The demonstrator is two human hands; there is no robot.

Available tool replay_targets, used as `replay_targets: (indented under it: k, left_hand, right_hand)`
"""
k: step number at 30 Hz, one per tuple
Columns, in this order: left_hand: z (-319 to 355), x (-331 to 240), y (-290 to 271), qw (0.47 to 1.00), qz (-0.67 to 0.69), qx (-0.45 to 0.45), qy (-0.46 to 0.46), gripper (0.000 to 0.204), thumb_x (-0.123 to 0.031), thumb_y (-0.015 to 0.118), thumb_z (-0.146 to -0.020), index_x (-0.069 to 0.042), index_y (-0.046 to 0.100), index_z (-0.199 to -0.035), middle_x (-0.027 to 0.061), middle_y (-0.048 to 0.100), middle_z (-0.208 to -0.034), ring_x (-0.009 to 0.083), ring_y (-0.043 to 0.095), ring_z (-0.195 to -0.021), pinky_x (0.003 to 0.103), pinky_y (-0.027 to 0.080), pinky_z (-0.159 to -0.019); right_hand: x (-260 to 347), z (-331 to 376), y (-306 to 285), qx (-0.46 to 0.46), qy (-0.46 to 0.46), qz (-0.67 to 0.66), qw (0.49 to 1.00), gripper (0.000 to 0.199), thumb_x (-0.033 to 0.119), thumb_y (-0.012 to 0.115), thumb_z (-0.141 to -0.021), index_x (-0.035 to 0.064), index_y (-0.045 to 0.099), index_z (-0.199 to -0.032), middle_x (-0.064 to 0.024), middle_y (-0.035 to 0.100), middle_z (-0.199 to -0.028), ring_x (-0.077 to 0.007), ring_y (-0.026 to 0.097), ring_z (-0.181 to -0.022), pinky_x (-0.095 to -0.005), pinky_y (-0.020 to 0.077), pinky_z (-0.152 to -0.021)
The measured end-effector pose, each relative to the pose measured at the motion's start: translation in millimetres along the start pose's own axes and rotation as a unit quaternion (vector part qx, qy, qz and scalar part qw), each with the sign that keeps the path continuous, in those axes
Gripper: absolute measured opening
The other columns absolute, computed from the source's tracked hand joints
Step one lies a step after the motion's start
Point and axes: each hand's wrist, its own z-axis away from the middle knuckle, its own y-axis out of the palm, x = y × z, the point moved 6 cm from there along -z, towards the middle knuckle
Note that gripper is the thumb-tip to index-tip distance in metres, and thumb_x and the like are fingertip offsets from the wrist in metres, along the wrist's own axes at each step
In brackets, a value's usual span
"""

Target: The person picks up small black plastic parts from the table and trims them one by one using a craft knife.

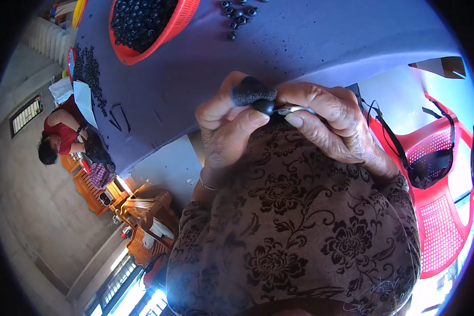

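Close in front of my chest, above the near edge of a blue-covered table (216, 58), both hands meet. My left hand (221, 129) is closed, pinching a small, smooth, round black part (264, 107) between thumb and index finger. A dark knitted finger cover (252, 91) wraps that index finger. My right hand (334, 124) is closed on a small shiny metal tool (302, 109), held between thumb and fingers. Its thin tip points at the black part and seems to touch it. The tool's exact kind is partly hidden by my fingers.
A red plastic basket (188, 23) full of round black parts stands on the table. Loose black parts (240, 20) lie beside it, more (87, 71) farther left. A person in red (60, 129) sits at the far left. A red chair (442, 226) holding a black bag (431, 168) stands right.
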Motion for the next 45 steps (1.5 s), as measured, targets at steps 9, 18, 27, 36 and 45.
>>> replay_targets:
  k: [9,18,27,36,45]
  left_hand:
    - [-1,2,-2,1.0,-0.03,-0.004,0.009,0.026,0.01,0.061,-0.071,0.0,0.061,-0.095,0.005,0.053,-0.092,0.0116,0.052,-0.08,0.022,0.043,-0.068]
    - [4,10,0,0.992,0.106,-0.047,-0.058,0.019,0.003,0.058,-0.075,-0.001,0.062,-0.093,0.0067,0.057,-0.087,0.0125,0.053,-0.071,0.024,0.045,-0.062]
    - [7,13,1,0.982,0.119,-0.06,-0.13,0.012,-0.004,0.06,-0.076,0.001,0.062,-0.087,0.0082,0.059,-0.079,0.0123,0.053,-0.063,0.023,0.044,-0.057]
    - [11,11,2,0.97,0.13,-0.062,-0.198,0.013,-0.009,0.06,-0.079,-0.001,0.06,-0.09,0.007,0.059,-0.078,0.0099,0.051,-0.062,0.021,0.043,-0.054]
    - [14,9,6,0.959,0.125,-0.058,-0.247,0.013,-0.011,0.059,-0.082,0.0,0.057,-0.088,0.0052,0.056,-0.074,0.0087,0.049,-0.06,0.021,0.041,-0.052]
  right_hand:
    - [-5,-1,1,-0.024,-0.047,0.017,0.998,0.019,0.005,0.052,-0.086,-0.0046,0.053,-0.103,-0.0136,0.06,-0.089,-0.018,0.06,-0.065,-0.0269,0.0475,-0.058]
    - [-7,-2,7,-0.016,-0.042,0.125,0.991,0.03,0.017,0.064,-0.079,-0.0031,0.052,-0.097,-0.0117,0.055,-0.078,-0.0232,0.056,-0.062,-0.0307,0.0439,-0.052]
    - [-7,-5,6,-0.01,-0.044,0.139,0.989,0.034,0.022,0.069,-0.073,-0.0008,0.055,-0.095,-0.0076,0.052,-0.07,-0.0198,0.056,-0.057,-0.0297,0.0429,-0.047]
    - [-7,-5,7,-0.029,-0.071,0.163,0.984,0.034,0.024,0.071,-0.069,0.0009,0.056,-0.09,-0.0069,0.05,-0.066,-0.0191,0.053,-0.055,-0.0297,0.0418,-0.045]
    - [-7,-1,7,-0.028,-0.085,0.182,0.979,0.034,0.026,0.073,-0.065,0.0018,0.057,-0.082,-0.0072,0.05,-0.065,-0.02,0.053,-0.055,-0.0297,0.0426,-0.047]
